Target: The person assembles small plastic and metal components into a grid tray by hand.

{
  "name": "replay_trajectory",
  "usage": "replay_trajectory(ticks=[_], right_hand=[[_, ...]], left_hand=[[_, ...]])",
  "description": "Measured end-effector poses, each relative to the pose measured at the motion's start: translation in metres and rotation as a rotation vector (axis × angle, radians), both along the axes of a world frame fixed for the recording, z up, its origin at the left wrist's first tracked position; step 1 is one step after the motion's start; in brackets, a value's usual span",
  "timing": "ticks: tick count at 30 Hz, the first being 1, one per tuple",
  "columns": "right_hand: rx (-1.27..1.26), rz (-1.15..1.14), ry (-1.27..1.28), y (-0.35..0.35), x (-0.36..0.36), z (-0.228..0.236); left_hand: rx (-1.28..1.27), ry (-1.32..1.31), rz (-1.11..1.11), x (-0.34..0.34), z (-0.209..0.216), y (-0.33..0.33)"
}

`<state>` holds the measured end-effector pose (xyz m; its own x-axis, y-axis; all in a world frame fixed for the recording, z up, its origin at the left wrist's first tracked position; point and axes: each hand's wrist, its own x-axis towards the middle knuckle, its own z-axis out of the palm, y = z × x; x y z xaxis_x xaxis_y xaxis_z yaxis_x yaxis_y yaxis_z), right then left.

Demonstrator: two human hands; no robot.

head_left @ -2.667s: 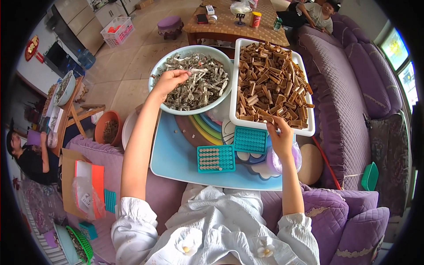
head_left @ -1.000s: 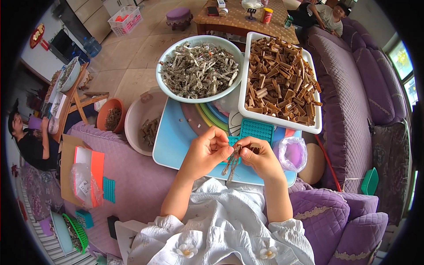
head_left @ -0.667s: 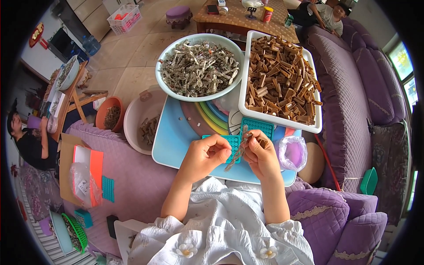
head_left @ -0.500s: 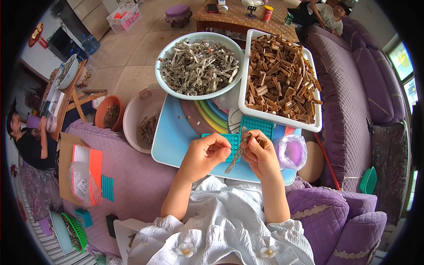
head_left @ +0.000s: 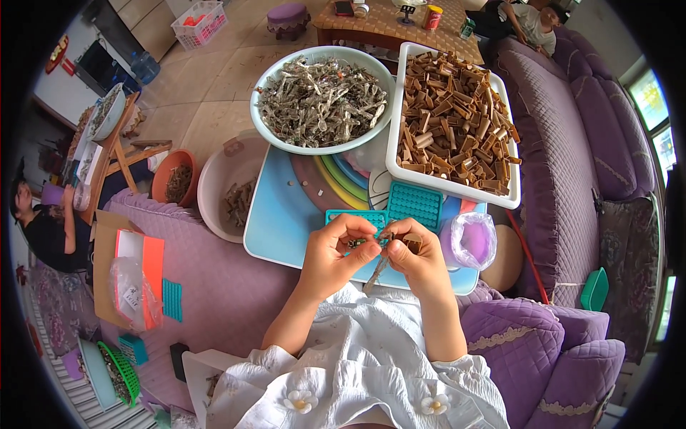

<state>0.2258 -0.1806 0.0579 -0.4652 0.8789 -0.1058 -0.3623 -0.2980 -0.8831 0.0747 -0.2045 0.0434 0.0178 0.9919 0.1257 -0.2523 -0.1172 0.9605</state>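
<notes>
My left hand and my right hand meet above the low table, fingertips nearly touching. Both are closed in a pinch. Hanging below my right fingers is a thin, crinkled grey-brown strip; its top end lies between the two hands. A brown curved piece also sits in my right hand. Something small and dark shows at my left fingertips, too hidden to name. Two teal studded silicone mats lie just beyond my hands. A round bowl heaped with similar silvery strips stands farther off.
A white tray full of brown curved pieces stands back right. A bag-lined purple cup is at the right. A pale pink basin and an orange bowl stand left. Another person sits far left, one more far right.
My two hands have come together, and my left fingertips now meet the strip at my right fingers. The view has shifted slightly.
</notes>
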Motion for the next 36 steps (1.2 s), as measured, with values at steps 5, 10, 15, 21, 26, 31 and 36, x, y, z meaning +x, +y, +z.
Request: replay_trajectory(ticks=[5, 10, 15, 21, 26, 31, 36], right_hand=[[0.047, -0.039, -0.051, -0.003, 0.000, 0.002], [0.054, -0.031, -0.104, -0.006, 0.000, 0.002], [0.085, -0.022, -0.144, -0.008, 0.000, 0.000], [0.100, -0.064, -0.172, -0.011, -0.002, 0.005], [0.063, -0.089, -0.078, -0.011, -0.002, -0.001], [0.010, -0.185, 0.119, -0.008, 0.005, -0.010], [0.049, -0.248, 0.170, -0.003, 0.010, -0.011]], left_hand=[[0.037, -0.042, 0.049, 0.001, 0.004, -0.005], [0.054, -0.034, 0.052, 0.000, 0.005, -0.007], [0.089, -0.020, 0.100, 0.003, 0.007, -0.009], [0.113, 0.047, 0.161, 0.004, 0.006, -0.009], [0.081, 0.062, 0.195, 0.003, 0.002, -0.009], [0.046, 0.098, 0.251, -0.002, -0.004, -0.004], [0.011, 0.286, 0.526, -0.026, -0.039, 0.015]])
